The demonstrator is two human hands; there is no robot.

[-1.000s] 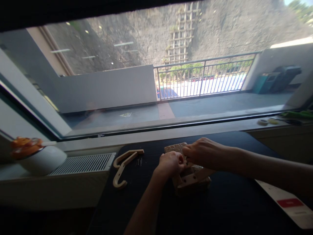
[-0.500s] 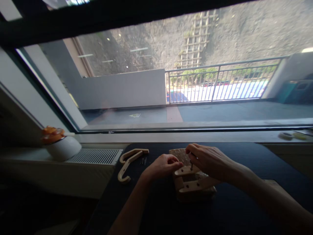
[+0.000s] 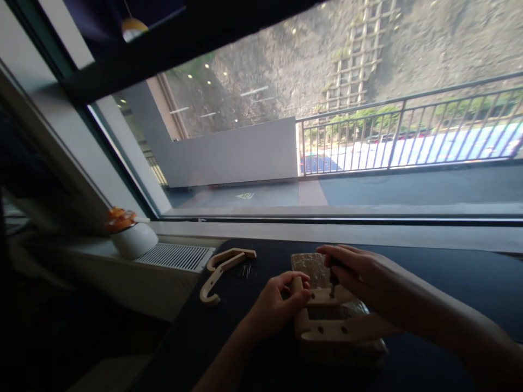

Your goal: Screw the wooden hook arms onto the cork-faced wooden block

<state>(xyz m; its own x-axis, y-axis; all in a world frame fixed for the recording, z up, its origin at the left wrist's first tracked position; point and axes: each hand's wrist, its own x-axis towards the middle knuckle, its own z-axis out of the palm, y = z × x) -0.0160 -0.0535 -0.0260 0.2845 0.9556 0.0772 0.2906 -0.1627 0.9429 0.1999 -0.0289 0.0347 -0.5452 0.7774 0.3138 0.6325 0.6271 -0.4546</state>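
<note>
My right hand (image 3: 363, 275) is closed around a dark-handled screwdriver (image 3: 333, 280), held upright with its tip down on the upper arm of a pale wooden frame (image 3: 327, 330). Pinched between the thumb and fingers of my left hand (image 3: 278, 305) is the left end of that frame. Dark screw holes show along its lower arm. The frame rests over a block in crinkled clear wrapping (image 3: 308, 265). My right wrist and forearm cover its right side in part.
Two hook-shaped wooden pieces (image 3: 213, 279) lie at the left of the dark table (image 3: 241, 348), with several screws (image 3: 245, 270) beside them. A white pot with an orange top (image 3: 134, 239) stands on the sill by a vent grille (image 3: 175, 257). The window rises behind the table.
The camera view has turned left and tilted. My left hand has shifted its grip onto the frame's end. My right hand has rotated, and more of the screwdriver shows.
</note>
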